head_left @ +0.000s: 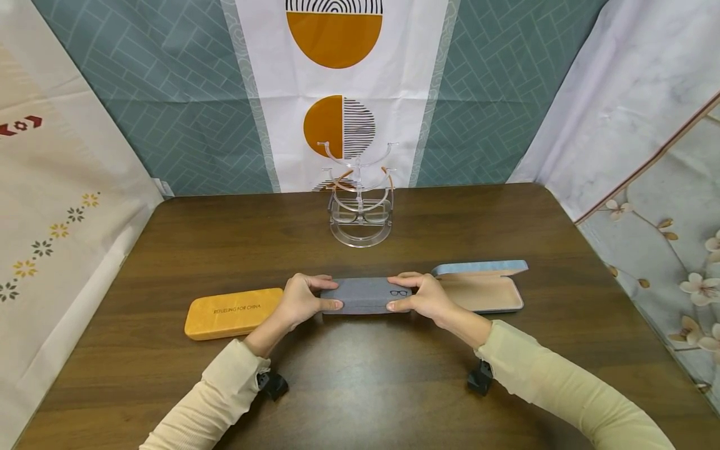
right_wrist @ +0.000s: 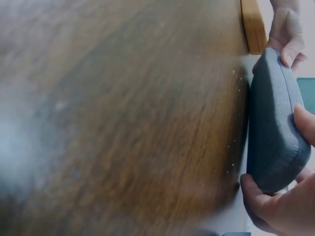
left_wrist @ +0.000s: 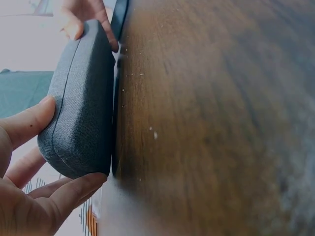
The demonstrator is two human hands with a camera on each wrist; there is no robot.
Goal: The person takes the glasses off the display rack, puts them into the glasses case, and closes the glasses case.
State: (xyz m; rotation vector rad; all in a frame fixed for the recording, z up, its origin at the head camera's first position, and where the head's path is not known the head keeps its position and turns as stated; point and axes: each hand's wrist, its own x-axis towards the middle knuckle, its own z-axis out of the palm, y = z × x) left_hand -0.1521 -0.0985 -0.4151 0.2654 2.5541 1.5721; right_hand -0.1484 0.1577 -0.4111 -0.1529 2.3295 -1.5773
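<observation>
A closed grey glasses case (head_left: 360, 297) with a small glasses mark on its lid lies lengthwise between my two hands. My left hand (head_left: 300, 301) grips its left end, thumb on the front side and fingers round the end and back. At the other end, my right hand (head_left: 429, 300) holds it the same way. Both wrist views show the case (left_wrist: 81, 108) at the tabletop; whether it touches the wood I cannot tell. Just left of my left hand is a closed yellow glasses case (head_left: 230, 312) with printed lettering. An open blue glasses case (head_left: 480, 294) with a beige lining lies beside my right hand.
Behind the grey case stands a clear tiered display stand (head_left: 360, 239) with glasses (head_left: 360, 217) low on it and an orange-armed pair higher up. The brown wooden table (head_left: 360, 387) ends at patterned cloth hangings (head_left: 191, 125) at the back and sides.
</observation>
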